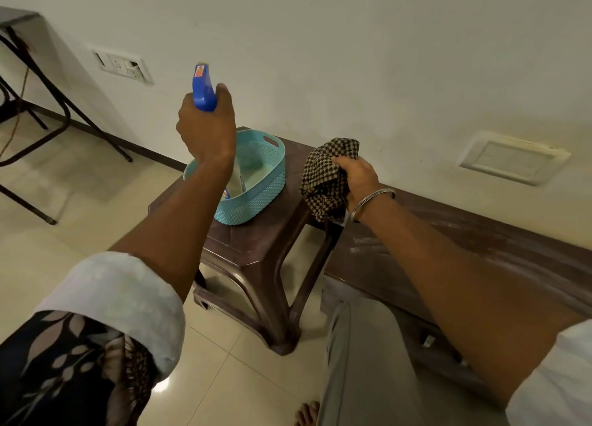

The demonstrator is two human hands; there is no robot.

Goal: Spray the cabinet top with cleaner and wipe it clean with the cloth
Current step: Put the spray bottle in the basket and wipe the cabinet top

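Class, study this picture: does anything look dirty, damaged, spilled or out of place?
Yes. The cabinet top on the right carries pale, dusty streaks across its dark surface, so it looks unwiped. The left hand holds the spray bottle raised over the basket, not aimed at the cabinet. Nothing looks spilled or broken.

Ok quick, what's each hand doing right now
Left hand: closed around the blue spray bottle, raised.
Right hand: closed on the checked cloth.

Dim, warm indoor light with a greenish cast. A bright glare spot sits on the floor tiles (161, 385). Soft shadows fall under the stool (256, 259). Wide-angle bending curves the frame edges; the spray bottle (202, 89) is slightly blurred.
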